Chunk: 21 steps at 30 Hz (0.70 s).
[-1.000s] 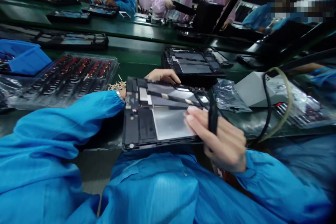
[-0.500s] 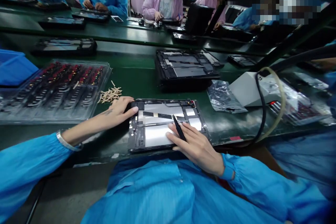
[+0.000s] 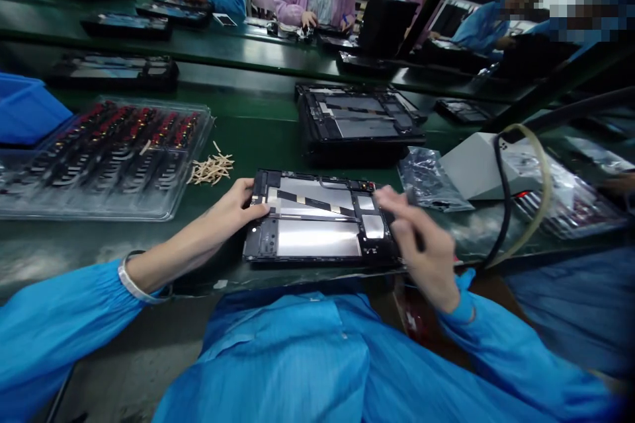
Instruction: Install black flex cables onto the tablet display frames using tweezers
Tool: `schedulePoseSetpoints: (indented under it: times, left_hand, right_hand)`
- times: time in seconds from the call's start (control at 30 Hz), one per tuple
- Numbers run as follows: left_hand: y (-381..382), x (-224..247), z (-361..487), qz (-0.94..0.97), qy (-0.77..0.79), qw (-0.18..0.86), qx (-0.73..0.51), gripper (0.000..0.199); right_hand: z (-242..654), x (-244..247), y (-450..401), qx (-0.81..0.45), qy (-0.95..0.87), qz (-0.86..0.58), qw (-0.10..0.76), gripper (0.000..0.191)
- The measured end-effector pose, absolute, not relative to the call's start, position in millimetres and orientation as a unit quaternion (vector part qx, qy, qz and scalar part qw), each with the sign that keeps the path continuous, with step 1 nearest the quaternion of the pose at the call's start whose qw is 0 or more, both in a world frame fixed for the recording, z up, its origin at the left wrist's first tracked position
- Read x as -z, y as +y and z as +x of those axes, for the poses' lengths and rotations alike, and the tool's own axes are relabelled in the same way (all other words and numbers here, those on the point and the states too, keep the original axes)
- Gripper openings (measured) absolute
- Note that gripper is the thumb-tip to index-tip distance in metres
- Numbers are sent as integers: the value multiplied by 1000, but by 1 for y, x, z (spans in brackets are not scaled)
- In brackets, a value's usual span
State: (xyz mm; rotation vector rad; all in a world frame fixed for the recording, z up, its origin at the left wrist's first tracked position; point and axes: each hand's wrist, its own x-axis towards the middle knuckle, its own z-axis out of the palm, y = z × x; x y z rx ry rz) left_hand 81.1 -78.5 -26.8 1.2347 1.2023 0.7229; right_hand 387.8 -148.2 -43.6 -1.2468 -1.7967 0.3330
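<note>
An opened tablet (image 3: 317, 238) lies in front of me at the bench's front edge, its silver battery plates, black frame and a slanting flex strip exposed. My left hand (image 3: 243, 203) grips its left side, thumb on top and fingers at the far left corner. Beside the right edge of the tablet is my right hand (image 3: 421, 244), smeared by motion, its fingers curled around black tweezers (image 3: 413, 198) that show only as a dark blur. Whether this hand touches the tablet I cannot tell.
A clear tray (image 3: 163, 205) of small parts and a blue bin (image 3: 30, 109) stand left, with a pile of tan strips (image 3: 213, 168) alongside. Behind are stacked tablets (image 3: 362, 119). A plastic bag (image 3: 431, 178), grey box (image 3: 473, 162) and cables (image 3: 501, 205) lie right. Co-workers sit opposite.
My right hand has lifted off the tablet's middle and moved right, past its edge, with the tweezers. The left hand keeps its hold on the left side, and the tablet sits slightly turned.
</note>
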Motion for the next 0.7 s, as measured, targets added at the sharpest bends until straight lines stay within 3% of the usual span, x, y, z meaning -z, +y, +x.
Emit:
schedulePoseSetpoints:
  times: [0.1,0.23,0.37,0.5,0.6,0.7]
  left_hand:
    - [-72,30,89,600,527,538,-270,59]
    - [-72,28,96,647,502,507,-267,70]
    - [-88,28,88,577,509,534,-352,81]
    - [-109,23,64,464,554,572,-388,96]
    - [-109,1,36,398,626,527,-416,90]
    - [-82,-31,6,368,693,396,-477,78]
  right_hand:
    - [404,46,-138,-225,-570,-590,526,33]
    - [400,57,-137,-329,-494,-547,590,32]
    - [378,59,-146,-368,-459,-483,649,28]
    - [368,58,-145,-423,-446,-463,639,23]
    - [375,56,-143,-381,-455,-479,647,33]
    - [395,50,-143,-245,-478,-530,656,46]
